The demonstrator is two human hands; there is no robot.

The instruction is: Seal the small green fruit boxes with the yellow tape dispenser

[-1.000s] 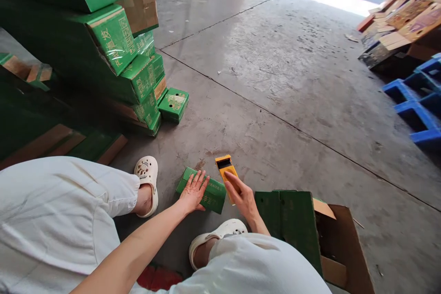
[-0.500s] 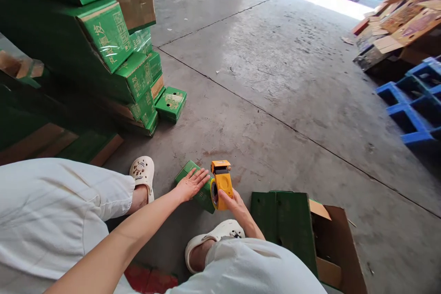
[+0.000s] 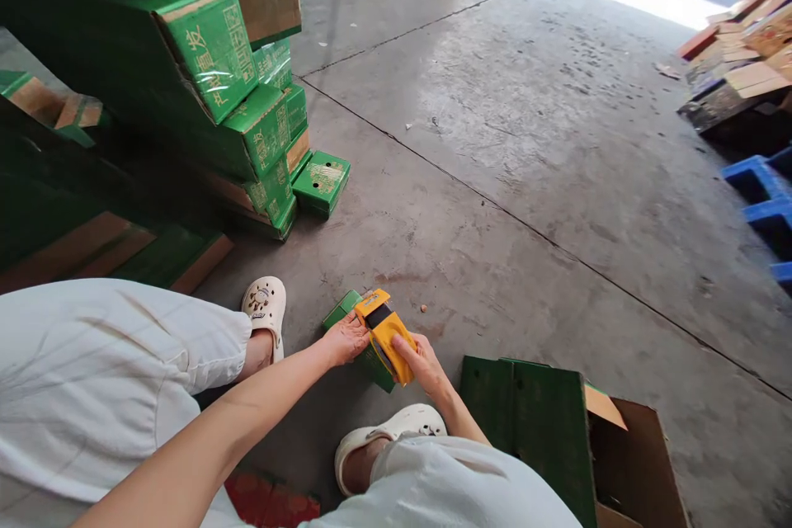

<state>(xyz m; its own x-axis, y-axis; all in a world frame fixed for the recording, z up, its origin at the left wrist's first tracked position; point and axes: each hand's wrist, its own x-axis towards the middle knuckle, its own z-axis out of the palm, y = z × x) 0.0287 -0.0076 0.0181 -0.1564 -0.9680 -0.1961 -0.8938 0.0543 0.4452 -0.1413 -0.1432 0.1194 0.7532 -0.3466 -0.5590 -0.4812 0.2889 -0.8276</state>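
My right hand [image 3: 426,365] is wrapped round a yellow tape dispenser [image 3: 396,346], which tilts to the left. Above a small green cardboard box [image 3: 379,370] on the floor between my feet, the dispenser hides much of the box's top. My left hand [image 3: 346,340] is over the same box, palm turned up and fingers stretched toward the dispenser's front end. Its fingertips meet or pass behind that end; whether they touch the tape I cannot tell.
Stacked green boxes [image 3: 256,132] rise at the left, with a single green box [image 3: 322,181] beside them. An open green carton [image 3: 525,412] stands by my right leg. Blue pallets [image 3: 758,181] and piled flattened cardboard [image 3: 736,91] lie at the right. Something red [image 3: 272,503] lies below me.
The dispenser has tipped left, its front end now against or over my left fingers. My left hand has drawn in its spread fingers slightly. The view has shifted a little.
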